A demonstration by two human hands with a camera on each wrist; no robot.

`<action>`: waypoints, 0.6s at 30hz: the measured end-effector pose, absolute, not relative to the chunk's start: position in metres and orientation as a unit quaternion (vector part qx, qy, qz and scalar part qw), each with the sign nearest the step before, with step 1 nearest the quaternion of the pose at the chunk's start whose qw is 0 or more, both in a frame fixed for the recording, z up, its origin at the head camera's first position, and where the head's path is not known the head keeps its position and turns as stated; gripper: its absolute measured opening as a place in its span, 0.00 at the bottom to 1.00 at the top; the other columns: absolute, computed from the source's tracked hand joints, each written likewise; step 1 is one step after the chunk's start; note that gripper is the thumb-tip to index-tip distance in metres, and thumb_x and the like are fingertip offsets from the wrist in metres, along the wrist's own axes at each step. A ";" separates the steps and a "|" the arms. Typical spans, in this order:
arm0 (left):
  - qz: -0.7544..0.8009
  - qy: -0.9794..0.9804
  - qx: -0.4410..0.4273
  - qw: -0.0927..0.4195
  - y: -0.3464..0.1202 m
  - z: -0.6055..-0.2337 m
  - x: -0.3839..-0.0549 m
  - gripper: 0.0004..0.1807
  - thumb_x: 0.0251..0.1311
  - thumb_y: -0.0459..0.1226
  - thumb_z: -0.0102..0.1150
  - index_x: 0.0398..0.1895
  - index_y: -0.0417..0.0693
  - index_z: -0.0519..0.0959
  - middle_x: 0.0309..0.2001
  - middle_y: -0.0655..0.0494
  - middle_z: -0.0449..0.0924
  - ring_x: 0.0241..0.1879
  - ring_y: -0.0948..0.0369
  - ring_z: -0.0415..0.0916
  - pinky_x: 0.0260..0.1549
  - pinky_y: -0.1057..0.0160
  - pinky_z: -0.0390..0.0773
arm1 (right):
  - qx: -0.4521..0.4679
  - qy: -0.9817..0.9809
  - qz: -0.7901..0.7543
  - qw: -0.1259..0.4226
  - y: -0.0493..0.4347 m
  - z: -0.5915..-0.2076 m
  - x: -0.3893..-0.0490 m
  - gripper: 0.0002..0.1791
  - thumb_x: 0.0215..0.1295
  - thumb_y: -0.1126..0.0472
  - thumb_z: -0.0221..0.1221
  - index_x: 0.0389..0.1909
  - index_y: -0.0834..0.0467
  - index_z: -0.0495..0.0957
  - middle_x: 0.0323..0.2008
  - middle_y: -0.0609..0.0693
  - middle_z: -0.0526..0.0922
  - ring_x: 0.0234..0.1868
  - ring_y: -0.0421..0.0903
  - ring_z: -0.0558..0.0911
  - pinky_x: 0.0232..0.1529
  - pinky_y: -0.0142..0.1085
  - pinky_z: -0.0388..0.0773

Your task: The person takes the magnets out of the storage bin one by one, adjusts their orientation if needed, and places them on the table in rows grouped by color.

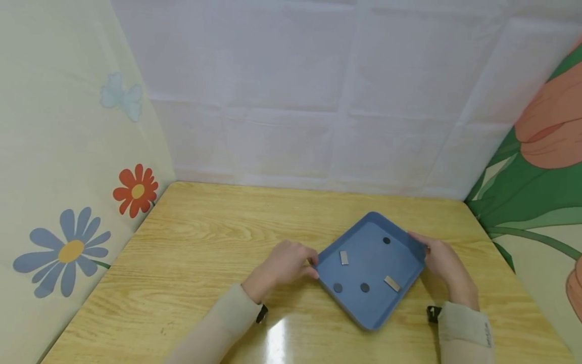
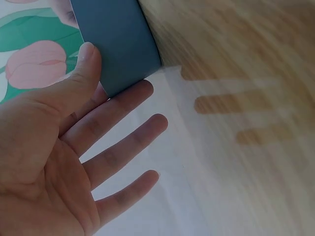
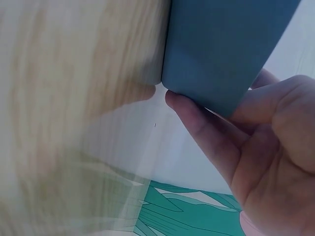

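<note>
A blue tray (image 1: 369,260) lies cornerwise on the wooden table (image 1: 204,237). On its floor are two small silver bars (image 1: 344,258) (image 1: 392,283) and three dark discs (image 1: 365,287). My left hand (image 1: 312,265) grips the tray's left corner. In the left wrist view its thumb (image 2: 87,59) presses the tray's outer wall (image 2: 118,39), one finger is tucked behind, and the other fingers are spread straight. My right hand (image 1: 424,248) holds the right corner. In the right wrist view its fingers (image 3: 197,123) curl around the tray's wall (image 3: 221,44).
Walls close the table in on three sides: a flower-print panel (image 1: 68,202) on the left, a white sheet (image 1: 318,101) at the back and a tulip print (image 1: 545,151) on the right. Bare wood lies to the left of the tray and behind it.
</note>
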State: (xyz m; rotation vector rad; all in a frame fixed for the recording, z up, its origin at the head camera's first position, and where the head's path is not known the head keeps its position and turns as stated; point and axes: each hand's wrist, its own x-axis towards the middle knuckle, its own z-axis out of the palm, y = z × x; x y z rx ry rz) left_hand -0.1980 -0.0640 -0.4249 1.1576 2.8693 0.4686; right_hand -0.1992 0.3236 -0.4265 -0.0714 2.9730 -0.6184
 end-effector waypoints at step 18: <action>0.161 0.926 0.331 0.084 -0.060 -0.420 -0.229 0.12 0.61 0.47 0.72 0.45 0.55 0.88 0.47 0.61 0.90 0.48 0.60 0.86 0.48 0.61 0.84 | -0.011 0.972 -0.219 0.085 0.330 -0.424 -0.197 0.34 0.70 0.78 0.42 0.78 0.63 0.60 0.71 0.78 0.62 0.50 0.63 0.77 0.29 0.38 0.71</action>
